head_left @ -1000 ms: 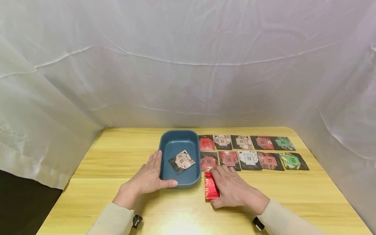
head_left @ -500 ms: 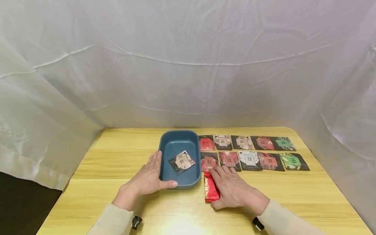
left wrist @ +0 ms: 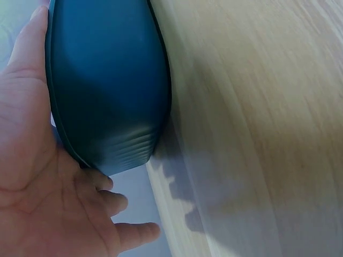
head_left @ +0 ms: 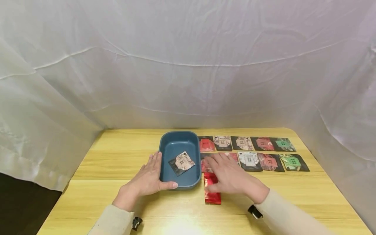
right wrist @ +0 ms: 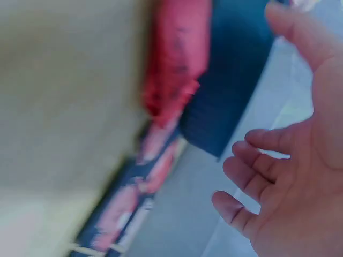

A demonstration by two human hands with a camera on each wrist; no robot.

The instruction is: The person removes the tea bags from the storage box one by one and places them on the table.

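Observation:
A deep blue rectangular bin (head_left: 180, 179) stands at the table's middle with one flat square packet (head_left: 185, 160) lying tilted inside. My left hand (head_left: 148, 174) rests along the bin's left side and near corner, fingers straight and thumb on the front rim. To the right of the bin a shiny red foil packet (head_left: 212, 197) lies on the wood. Over it hovers my right hand (head_left: 230, 176), fingers spread and holding nothing; in the right wrist view its palm (right wrist: 300, 176) shows bare beside the blurred red packet (right wrist: 179, 59).
Two rows of dark square packets with red, white, beige and green labels, such as the white one (head_left: 249, 160) and the green one (head_left: 293, 162), lie right of the bin. Pale cloth (head_left: 188, 81) hangs behind the wooden table (head_left: 123, 143).
My right hand has let go of the red foil packet and moved up and away from its near end, uncovering more of it. The left hand and bin have not moved.

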